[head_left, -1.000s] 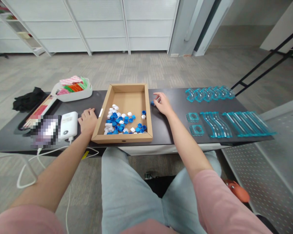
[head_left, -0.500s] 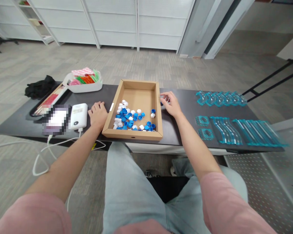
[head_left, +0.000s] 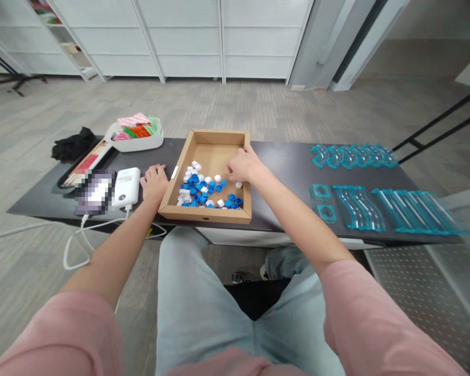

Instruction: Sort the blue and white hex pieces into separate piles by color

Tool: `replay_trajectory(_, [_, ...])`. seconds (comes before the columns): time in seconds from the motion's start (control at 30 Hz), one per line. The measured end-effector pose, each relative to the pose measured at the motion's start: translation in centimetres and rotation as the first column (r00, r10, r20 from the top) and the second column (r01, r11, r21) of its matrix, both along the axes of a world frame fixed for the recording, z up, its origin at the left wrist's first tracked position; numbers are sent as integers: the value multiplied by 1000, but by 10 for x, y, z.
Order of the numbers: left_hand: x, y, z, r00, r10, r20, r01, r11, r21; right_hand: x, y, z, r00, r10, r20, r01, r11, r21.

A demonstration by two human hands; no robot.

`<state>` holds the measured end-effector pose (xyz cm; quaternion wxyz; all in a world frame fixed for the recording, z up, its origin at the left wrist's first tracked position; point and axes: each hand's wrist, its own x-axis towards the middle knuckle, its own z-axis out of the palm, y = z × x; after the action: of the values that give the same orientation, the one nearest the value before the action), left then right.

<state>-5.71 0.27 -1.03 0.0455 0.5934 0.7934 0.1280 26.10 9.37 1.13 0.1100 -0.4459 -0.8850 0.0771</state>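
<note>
A shallow cardboard tray (head_left: 215, 142) sits on the dark table (head_left: 282, 156) in front of me, holding several small blue and white hexagonal pieces (head_left: 203, 190). My right hand (head_left: 243, 166) reaches over the tray's right wall, fingers curled down above the pieces; what it holds, if anything, is hidden. My left hand (head_left: 154, 180) rests on the table against the tray's left wall, fingers bent loosely, with nothing seen in it.
A white power bank (head_left: 126, 186) with a cable and a blurred flat device (head_left: 94, 193) lie left of the tray. Behind them stand a white bin of coloured sticks (head_left: 139, 133) and a black cloth (head_left: 72, 143). Clear teal track pieces (head_left: 360, 206) cover the table's right side.
My right hand has moved left from the table beside the tray to over the tray's inside. The left hand has stayed by the tray's left wall.
</note>
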Motion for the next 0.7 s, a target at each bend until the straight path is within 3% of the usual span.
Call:
replay_trajectory(0.13, [-1,0,0,999,-8,-31,8,1000,-10,-18,21,-22,991,-45,124,54,996,-66])
replay_trajectory(0.23, [-4,0,-3,999,-12,-41,12,1000,1,-8,18,-12,993,-4,121,22,989,-147])
replay_trajectory(0.33, [-5,1,-5,998,-20,-54,21,1000,8,19,13,11,976,83,-199,-118,979,-169])
replay_trajectory(0.43, [-7,3,-9,997,-19,-74,20,1000,12,54,18,20,820,8,-572,-56,996,-66])
replay_trajectory(0.57, [-16,6,-15,1000,-5,-19,6,999,34,96,43,-6,619,-186,-763,228,972,-53])
replay_trajectory(0.7, [-31,15,-16,999,-5,52,2,999,51,112,60,-41,589,-323,-741,312,937,-160])
